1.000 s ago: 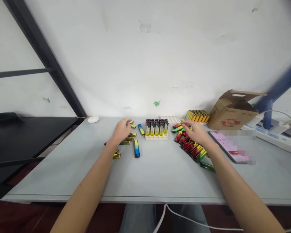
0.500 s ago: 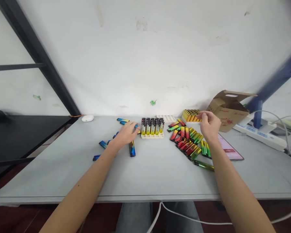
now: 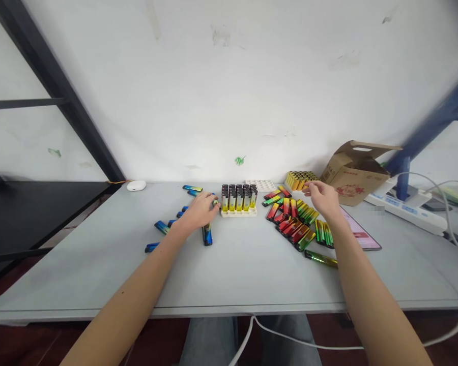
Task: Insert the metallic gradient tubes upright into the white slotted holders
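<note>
My left hand [image 3: 199,209] reaches in at the left of a white holder [image 3: 239,213], where several lighters [image 3: 239,199] stand upright in rows. Its fingers close around a lighter [image 3: 215,203], of which only a small yellow-green end shows. Under and around this hand lie loose blue-and-yellow lighters [image 3: 207,235]. My right hand [image 3: 322,197] hovers over the right side with thumb and fingers curled together; anything between the fingertips is too small to make out. Below and left of it spreads a pile of red, green and yellow lighters [image 3: 292,226].
Behind my right hand stand a tray of yellow cylinders [image 3: 298,179] and an open cardboard box [image 3: 353,183]. A phone [image 3: 362,234] lies right of the pile, near a white power strip [image 3: 408,213]. Another white holder [image 3: 260,185] sits by the wall; a white case [image 3: 136,185] is far left.
My right hand has shifted slightly left and down, away from the yellow cylinders' tray. My left hand has closed in around the lighter beside the holder. The view has shifted slightly.
</note>
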Demonstrator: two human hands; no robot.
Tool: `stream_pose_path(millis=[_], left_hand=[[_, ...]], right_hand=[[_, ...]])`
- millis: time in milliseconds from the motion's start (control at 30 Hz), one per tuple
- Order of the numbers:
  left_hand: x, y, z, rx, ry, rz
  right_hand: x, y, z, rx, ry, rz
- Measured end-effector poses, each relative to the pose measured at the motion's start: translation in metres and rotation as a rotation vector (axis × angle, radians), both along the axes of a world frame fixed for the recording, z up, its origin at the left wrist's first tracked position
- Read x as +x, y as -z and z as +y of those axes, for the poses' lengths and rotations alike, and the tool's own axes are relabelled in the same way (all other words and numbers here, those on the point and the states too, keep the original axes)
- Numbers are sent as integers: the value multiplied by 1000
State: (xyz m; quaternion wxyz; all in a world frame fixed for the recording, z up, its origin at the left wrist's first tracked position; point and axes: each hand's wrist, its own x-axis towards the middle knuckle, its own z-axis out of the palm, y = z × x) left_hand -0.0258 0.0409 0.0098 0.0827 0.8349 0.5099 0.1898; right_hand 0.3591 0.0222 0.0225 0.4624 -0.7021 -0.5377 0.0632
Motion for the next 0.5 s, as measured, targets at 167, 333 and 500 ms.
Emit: stream_pose_path(millis=[167,333,500], left_hand=[[2,-3,-3,-3,26,-29],[2,-4,-1,12,55,-41],[1,-2,0,-5,47,-39]], right_hand=[[-8,4,-2,-219,-225,-262],[-13,8,-2,-284,-399,-357],[-19,9,-1,-289,-409,-489]])
